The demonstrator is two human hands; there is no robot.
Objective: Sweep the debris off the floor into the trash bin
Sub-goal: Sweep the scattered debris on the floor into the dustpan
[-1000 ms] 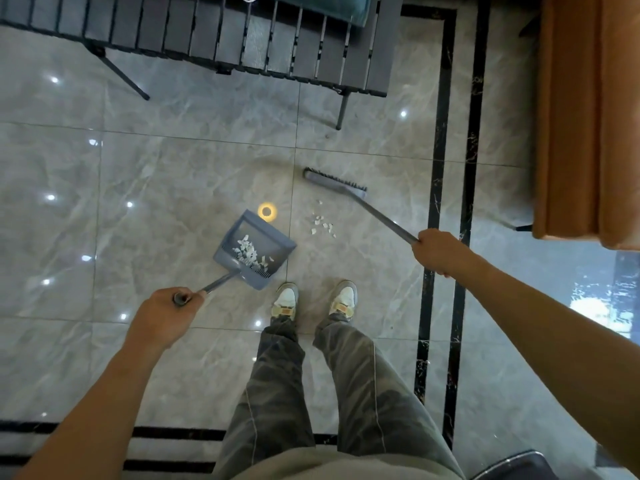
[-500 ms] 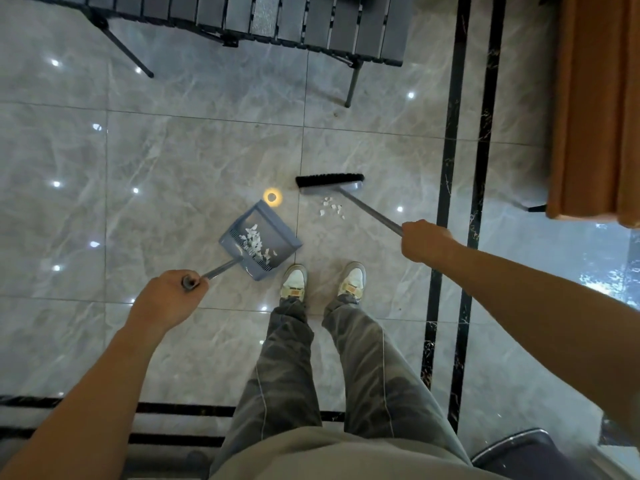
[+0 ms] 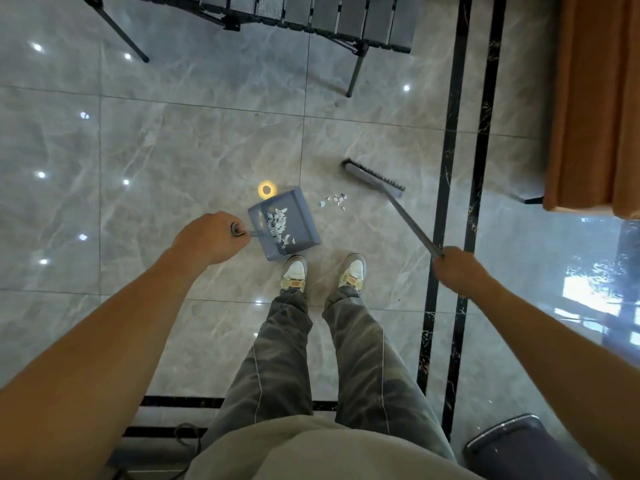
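A grey-blue dustpan (image 3: 298, 225) rests on the marble floor just ahead of my feet, with white scraps (image 3: 280, 223) lying in it. My left hand (image 3: 211, 239) grips the top of the dustpan's upright handle. A small heap of white debris (image 3: 334, 199) lies on the floor just right of the dustpan. Right of that heap sits the grey broom head (image 3: 372, 177), bristles facing away from me. My right hand (image 3: 457, 270) is closed around the broom's long handle. The dark trash bin (image 3: 509, 441) shows at the lower right corner, partly behind my right arm.
A dark slatted bench (image 3: 311, 15) on thin legs stands ahead. An orange-brown sofa (image 3: 595, 98) fills the upper right. Black inlay stripes (image 3: 450, 202) run down the floor to the right of my feet. My shoes (image 3: 323, 273) stand close behind the dustpan.
The broom head swung from left of centre out to the right of the debris heap. My left hand moved right over the dustpan, which turned and now sits nearer the heap.
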